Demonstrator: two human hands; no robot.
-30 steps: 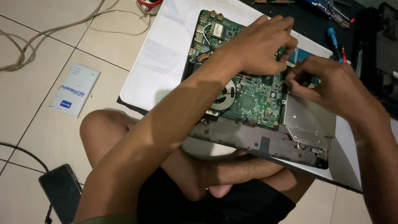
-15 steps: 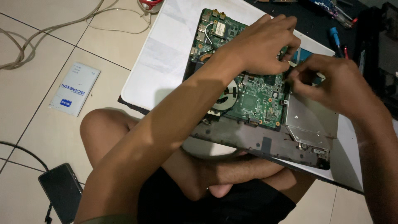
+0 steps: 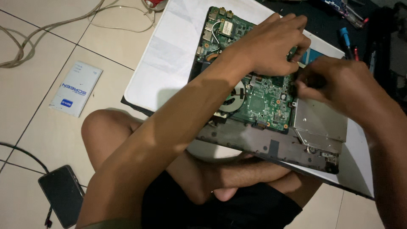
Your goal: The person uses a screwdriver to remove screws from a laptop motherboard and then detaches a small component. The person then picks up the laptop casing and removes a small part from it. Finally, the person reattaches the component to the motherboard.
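Both our hands work over the opened laptop (image 3: pixel 271 144), which lies tilted across our crossed legs and a white sheet (image 3: pixel 169 55). Our left hand (image 3: pixel 271 44) rests palm down on the far right part of the green board (image 3: pixel 258 99), its fingers curled down over the board's far edge; we cannot tell whether they grip anything. Our right hand (image 3: pixel 335 85) sits just beside it, at the board's right edge above the silver drive (image 3: pixel 320 125), fingers bunched together as if pinching something small, though whatever lies between the fingertips is hidden in shadow. The two hands nearly touch.

On the board, a round fan (image 3: pixel 234 96) shows just below our left forearm, and a small card with thin wires (image 3: pixel 227 27) sits near the far left corner. The grey case edge runs along the side nearest us.

On the tiled floor to our left lie a white flat packet (image 3: pixel 76 88), pale cables (image 3: pixel 38 38) and a dark phone (image 3: pixel 62 194) with a cord plugged in. Beyond our right hand, on a dark surface, lie a blue-handled tool (image 3: pixel 344 36) and a red-handled one (image 3: pixel 356 53).
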